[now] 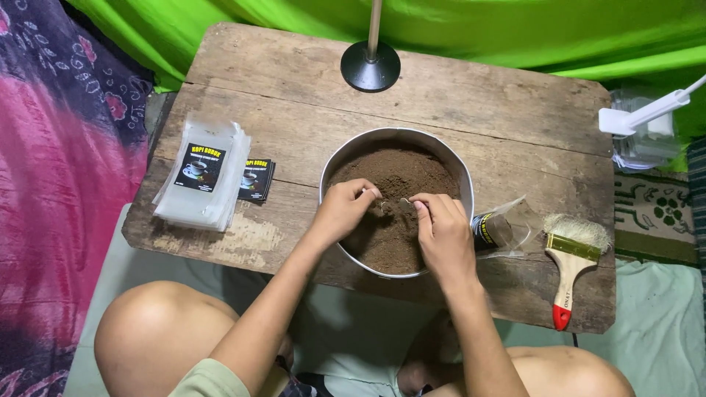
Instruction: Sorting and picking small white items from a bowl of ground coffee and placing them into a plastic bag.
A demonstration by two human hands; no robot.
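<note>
Seen from above: left hand (344, 208) and right hand (441, 234) poised over a round metal bowl (351, 150) of brown powder (401, 180) at the centre of a worn wooden counter (471, 103). Fingers of both hands pinched on a small clear pouch (393, 206), grip closed on its edges just above the powder. Stacked clear packets (202, 176) left of the bowl; paintbrush (570, 261) to the right.

Bare board lies open left of the pan (331, 165); the lamp base (371, 66) blocks behind, pouch (507, 229) and brush (571, 257) crowd its right.
</note>
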